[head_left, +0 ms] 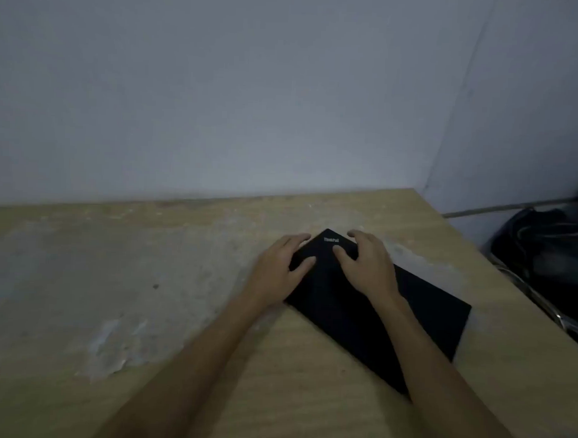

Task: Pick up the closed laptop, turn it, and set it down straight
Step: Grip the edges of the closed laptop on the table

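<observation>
My closed black laptop (pixel 369 307) sits skewed on the wooden worktop (pixel 179 313), right of center in the frame, one corner pointing at the wall. My left hand (pixel 279 271) curls over its upper-left edge and my right hand (pixel 368 264) over the upper-right edge, thumbs resting on the lid. A dark bag (pixel 542 254) slumps at the far right.

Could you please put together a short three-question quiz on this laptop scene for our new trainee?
1. True or false: the laptop lies square to the table edge.
2. Which corner do the left hand and right hand flank: A near, B far?
3. What lies beyond the table's right edge?

Key: 1 false, it sits diagonally. 2 B. 3 a dark bag with cables.
</observation>
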Demonstrator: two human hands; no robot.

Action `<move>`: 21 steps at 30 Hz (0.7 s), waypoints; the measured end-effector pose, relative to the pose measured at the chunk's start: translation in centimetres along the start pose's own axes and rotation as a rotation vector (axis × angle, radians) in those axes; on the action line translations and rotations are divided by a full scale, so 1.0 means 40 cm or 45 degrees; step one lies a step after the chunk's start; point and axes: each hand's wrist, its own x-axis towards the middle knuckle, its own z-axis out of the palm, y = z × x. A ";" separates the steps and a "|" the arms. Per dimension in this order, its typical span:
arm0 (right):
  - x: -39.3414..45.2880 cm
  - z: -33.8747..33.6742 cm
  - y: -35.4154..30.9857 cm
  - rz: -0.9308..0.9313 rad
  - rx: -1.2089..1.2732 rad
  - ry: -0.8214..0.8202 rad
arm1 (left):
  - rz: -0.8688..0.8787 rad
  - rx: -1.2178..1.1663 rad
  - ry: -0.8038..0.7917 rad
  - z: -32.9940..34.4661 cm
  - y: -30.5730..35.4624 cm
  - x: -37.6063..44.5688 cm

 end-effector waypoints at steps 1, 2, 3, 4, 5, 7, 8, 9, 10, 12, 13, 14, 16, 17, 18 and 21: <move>0.009 -0.002 0.016 0.023 -0.035 -0.010 | -0.008 -0.017 -0.027 0.012 0.005 0.009; 0.014 -0.006 0.021 0.053 -0.081 -0.041 | -0.035 -0.023 -0.055 0.015 0.010 0.017; 0.022 0.004 0.035 0.071 -0.121 -0.066 | -0.063 -0.013 -0.073 0.020 0.009 0.017; 0.025 0.002 0.038 0.101 -0.162 -0.113 | -0.086 0.005 -0.103 0.027 0.009 0.018; 0.033 0.011 0.046 0.115 -0.213 -0.135 | -0.100 0.032 -0.113 0.033 0.008 0.020; 0.042 0.029 0.051 0.118 -0.308 -0.159 | -0.116 0.072 -0.112 0.039 0.004 0.018; 0.043 0.031 0.045 0.118 -0.334 -0.155 | -0.114 0.077 -0.100 0.040 -0.001 0.017; 0.048 0.036 0.044 0.114 -0.353 -0.142 | -0.127 0.081 -0.092 0.041 -0.003 0.014; 0.051 0.039 0.042 0.113 -0.368 -0.127 | -0.135 0.085 -0.075 0.042 -0.004 0.013; 0.056 0.045 0.045 0.121 -0.380 -0.100 | -0.150 0.097 -0.054 0.043 -0.006 0.011; 0.060 0.046 0.048 0.138 -0.372 -0.097 | -0.158 0.101 -0.051 0.042 -0.004 0.010; 0.064 0.048 0.050 0.163 -0.359 -0.103 | -0.161 0.101 -0.043 0.042 -0.005 0.009; 0.076 0.048 0.052 0.222 -0.336 -0.116 | -0.179 0.089 -0.015 0.042 -0.008 0.008; 0.082 0.046 0.052 0.258 -0.318 -0.113 | -0.191 0.083 0.006 0.041 -0.007 0.007; 0.087 0.043 0.050 0.291 -0.300 -0.109 | -0.204 0.078 0.025 0.041 -0.007 0.005; 0.100 0.035 0.032 0.278 -0.344 -0.017 | -0.216 0.064 0.093 0.038 -0.004 0.000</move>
